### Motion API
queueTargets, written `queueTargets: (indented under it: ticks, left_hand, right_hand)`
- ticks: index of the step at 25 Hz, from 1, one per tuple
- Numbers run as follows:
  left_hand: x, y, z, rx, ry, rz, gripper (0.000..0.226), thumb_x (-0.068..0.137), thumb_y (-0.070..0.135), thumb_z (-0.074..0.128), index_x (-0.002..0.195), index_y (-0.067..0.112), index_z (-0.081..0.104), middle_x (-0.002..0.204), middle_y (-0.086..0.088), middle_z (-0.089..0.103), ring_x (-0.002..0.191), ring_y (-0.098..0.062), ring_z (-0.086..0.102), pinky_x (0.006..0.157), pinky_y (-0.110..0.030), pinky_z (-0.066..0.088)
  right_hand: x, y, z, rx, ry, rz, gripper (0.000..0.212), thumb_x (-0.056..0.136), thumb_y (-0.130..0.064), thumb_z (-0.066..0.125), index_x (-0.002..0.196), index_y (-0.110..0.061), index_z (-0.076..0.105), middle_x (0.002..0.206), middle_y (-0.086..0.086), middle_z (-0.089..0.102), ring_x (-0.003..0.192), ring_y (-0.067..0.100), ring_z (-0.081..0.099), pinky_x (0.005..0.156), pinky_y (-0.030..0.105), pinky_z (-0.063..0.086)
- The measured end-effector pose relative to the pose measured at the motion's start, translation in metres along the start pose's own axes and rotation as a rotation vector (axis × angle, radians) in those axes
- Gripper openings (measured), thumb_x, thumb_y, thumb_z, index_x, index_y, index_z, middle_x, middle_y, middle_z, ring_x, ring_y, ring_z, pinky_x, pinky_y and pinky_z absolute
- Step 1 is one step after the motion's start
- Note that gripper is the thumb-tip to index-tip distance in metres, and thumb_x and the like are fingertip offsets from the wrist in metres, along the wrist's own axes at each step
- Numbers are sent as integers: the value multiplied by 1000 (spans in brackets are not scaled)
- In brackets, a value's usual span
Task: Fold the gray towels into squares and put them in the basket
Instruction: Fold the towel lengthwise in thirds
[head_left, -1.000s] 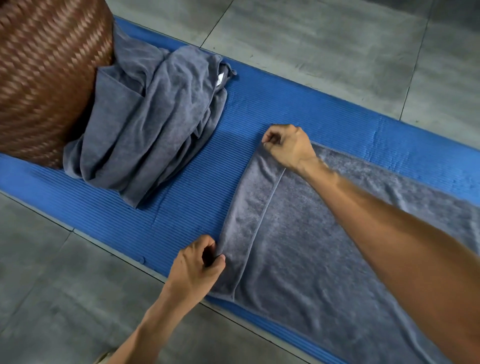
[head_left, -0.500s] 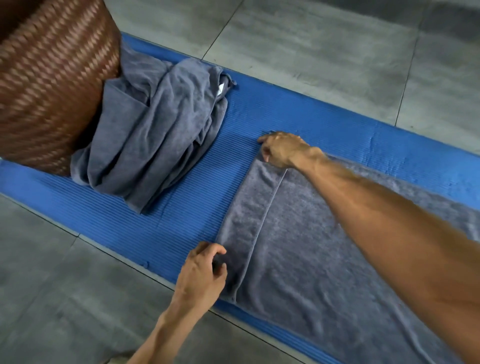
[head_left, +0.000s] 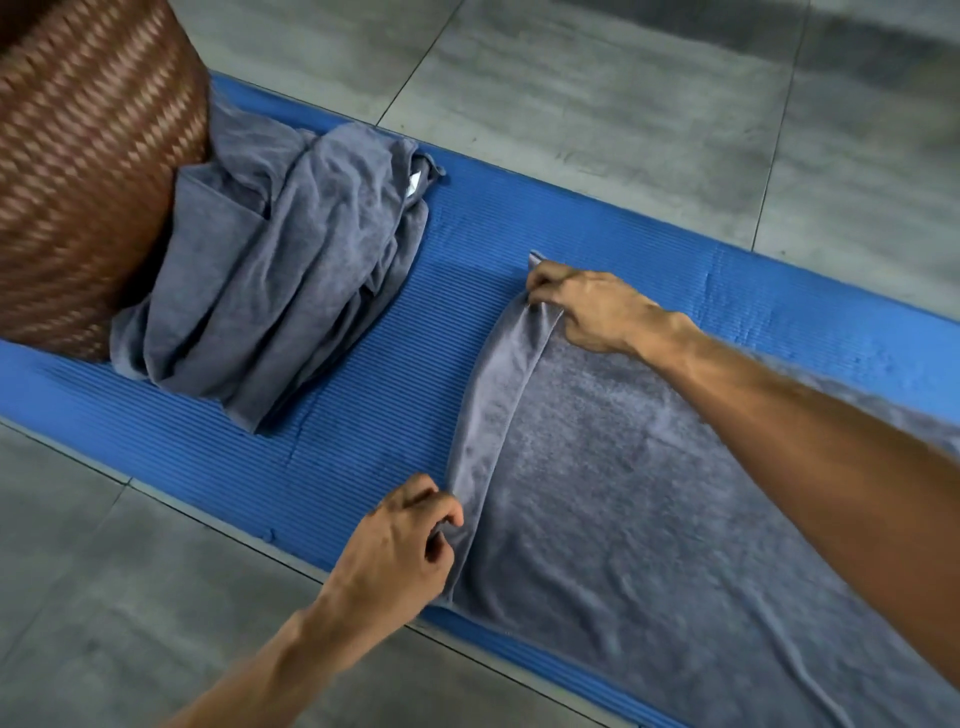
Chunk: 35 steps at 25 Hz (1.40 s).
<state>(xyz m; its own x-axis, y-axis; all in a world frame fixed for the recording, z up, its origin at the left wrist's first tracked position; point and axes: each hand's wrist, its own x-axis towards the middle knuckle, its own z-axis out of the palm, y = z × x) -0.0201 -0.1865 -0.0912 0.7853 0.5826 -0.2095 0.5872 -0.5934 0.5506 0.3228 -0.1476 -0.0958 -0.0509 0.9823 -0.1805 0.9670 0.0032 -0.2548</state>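
My left hand (head_left: 400, 545) and right hand (head_left: 587, 306) pinch the flat towel (head_left: 649, 493) barely folded; heap (head_left: 270, 291) and basket (head_left: 88, 171) wait.

this looks like a room in a home or a laundry corner, worked at floor level. large gray floor tiles (head_left: 597, 93) with thin grout lines fill the top and the lower left of the frame. a ribbed blue mat (head_left: 322, 395) runs diagonally across them. a brown woven basket (head_left: 78, 171) stands at the upper left, with gray towels (head_left: 270, 291) heaped beside it.
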Motion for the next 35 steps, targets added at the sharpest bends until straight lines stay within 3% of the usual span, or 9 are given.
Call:
queueTargets:
  ticks: [3,8,14,18,22,25,28,33,35]
  left_hand:
    - [-5,20,8,-22,0,64,31,67,1,72,84,25,60,86,14,49,64,1,46,55,0,30]
    - [-14,45,38,-37,-32,140,39,70,6,66,98,30,52,93,15,46,73,-3,53,55,-20,54]
    - [-10,56,35,-26,3,88,44,71,5,64,100,35,49,96,16,50,64,-3,45,54,-19,49]
    - [-9,35,16,-92,95,-117,45,73,7,65,102,36,46,94,15,57,72,-11,60,61,-34,53]
    - [-7,-6,5,-258,94,-525,51,81,12,61,124,31,41,97,11,56,91,-19,57,82,-39,45]
    - [-7,-25,5,-192,-61,-591,49,86,17,60,130,27,42,105,7,51,94,-15,53,81,-31,39]
    - [-2,-23,7,-169,-31,-587,41,89,24,60,127,27,45,104,8,49,101,-16,54,88,-31,41]
    - [8,-20,8,-182,29,-592,40,90,33,64,125,26,45,111,6,55,113,-17,56,93,-31,42]
    - [10,-22,8,-180,46,-593,38,91,34,64,123,26,46,105,9,52,110,-17,58,92,-31,42]
  right_hand:
    - [-29,4,-5,76,147,35,55,75,8,45,122,-10,68,135,-4,55,118,22,59,101,36,46]
    - [-64,12,12,544,469,260,46,65,10,40,90,-2,76,114,7,69,105,19,64,91,12,45]
    - [-64,3,23,1196,678,665,34,80,15,59,99,-9,75,101,2,72,87,-3,65,76,12,49]
    - [-25,-15,14,1345,519,520,49,82,18,54,122,-9,66,127,4,64,123,13,56,97,19,46]
    - [14,-26,11,1086,402,501,46,83,15,54,118,-13,66,123,3,64,115,9,55,97,20,47]
    - [35,-21,20,772,277,680,28,85,1,56,107,-8,70,99,1,66,91,10,58,68,10,45]
    - [55,-18,27,798,132,744,30,87,-2,54,115,-10,63,89,7,67,67,16,61,54,20,49]
    - [74,-24,14,467,-33,596,47,94,-8,51,140,-14,46,128,10,60,113,26,60,90,31,48]
    - [79,-19,11,561,-50,659,45,97,-8,49,140,-19,41,118,7,62,95,21,63,81,31,53]
